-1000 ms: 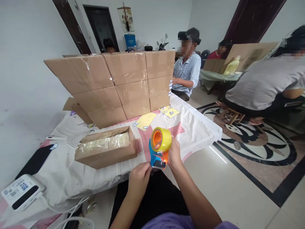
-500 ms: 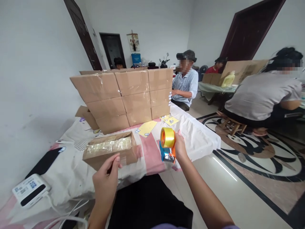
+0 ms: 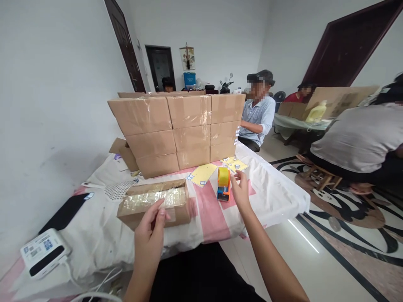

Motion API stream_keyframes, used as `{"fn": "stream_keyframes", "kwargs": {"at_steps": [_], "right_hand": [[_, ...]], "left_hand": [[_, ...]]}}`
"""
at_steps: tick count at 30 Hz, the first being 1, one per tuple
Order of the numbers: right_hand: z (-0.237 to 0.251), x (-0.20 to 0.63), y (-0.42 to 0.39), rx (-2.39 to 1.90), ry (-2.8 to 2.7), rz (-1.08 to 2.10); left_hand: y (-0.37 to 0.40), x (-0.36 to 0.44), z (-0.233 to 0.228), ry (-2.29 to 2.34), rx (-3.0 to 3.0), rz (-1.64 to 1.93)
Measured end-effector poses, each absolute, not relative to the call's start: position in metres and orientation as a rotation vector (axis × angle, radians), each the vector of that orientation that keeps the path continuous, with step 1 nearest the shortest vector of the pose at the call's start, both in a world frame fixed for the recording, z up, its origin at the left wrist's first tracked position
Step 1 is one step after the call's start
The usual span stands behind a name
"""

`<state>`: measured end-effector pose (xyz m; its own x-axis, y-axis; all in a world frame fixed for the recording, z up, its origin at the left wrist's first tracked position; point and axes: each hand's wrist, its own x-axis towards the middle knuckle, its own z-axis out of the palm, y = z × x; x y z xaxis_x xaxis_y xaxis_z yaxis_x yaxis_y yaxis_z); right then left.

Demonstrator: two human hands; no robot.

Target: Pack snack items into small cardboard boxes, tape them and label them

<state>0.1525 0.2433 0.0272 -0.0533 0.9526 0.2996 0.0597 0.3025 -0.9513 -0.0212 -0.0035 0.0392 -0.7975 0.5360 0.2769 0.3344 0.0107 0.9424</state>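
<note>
Reaching with my left hand (image 3: 150, 235), fingers loosely open, I touched the near-left brown cardboard box (image 3: 155, 204), long axis left-right; my open right hand (image 3: 241, 189) hovered just right of the blue-orange tape dispenser (image 3: 223, 184) on the worktop (image 3: 277, 197).

white walls (image 3: 56, 84) are enclosing the room, with dark wooden doors (image 3: 352, 50) standing at the right and at the left. a pale tiled floor (image 3: 315, 268) is shining under soft daylight, carrying a black swirling inlay (image 3: 371, 214). a small picture (image 3: 187, 58) is hanging on the far wall beside a dark doorway (image 3: 161, 67). other people are sitting at a second bench (image 3: 292, 123) draped in pale green cloth, one on a low wooden stool (image 3: 321, 178).
</note>
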Motion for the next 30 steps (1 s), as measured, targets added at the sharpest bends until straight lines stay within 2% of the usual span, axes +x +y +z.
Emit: {"fn": "stream_keyframes", "kwargs": {"at_steps": [5, 11, 16, 22, 24, 27, 30], "right_hand": [[0.070, 0.133, 0.141, -0.390, -1.977, 1.027], [0.099, 0.111, 0.093, -0.187, -2.182, 0.908], [0.119, 0.109, 0.113, -0.318, -1.953, 0.866], [0.132, 0.056, 0.145, -0.431, -2.144, 1.050], [0.127, 0.029, 0.153, -0.530, -2.278, 1.017], [0.114, -0.002, 0.160, -0.725, -2.498, 0.782], [0.100, -0.016, 0.162, -0.806, -2.606, 0.671]], "left_hand": [[-0.017, 0.000, 0.041, 2.106, 1.059, 1.819], [-0.037, 0.006, 0.042, 2.113, 1.140, 1.800], [-0.039, -0.028, 0.058, 2.334, 1.025, 1.610], [-0.023, -0.077, 0.066, 2.630, 1.376, 1.903], [-0.017, -0.081, 0.062, 2.685, 1.579, 1.892], [-0.006, -0.080, 0.046, 2.726, 1.937, 1.548], [0.002, -0.078, 0.028, 2.732, 2.050, 1.245]]}}
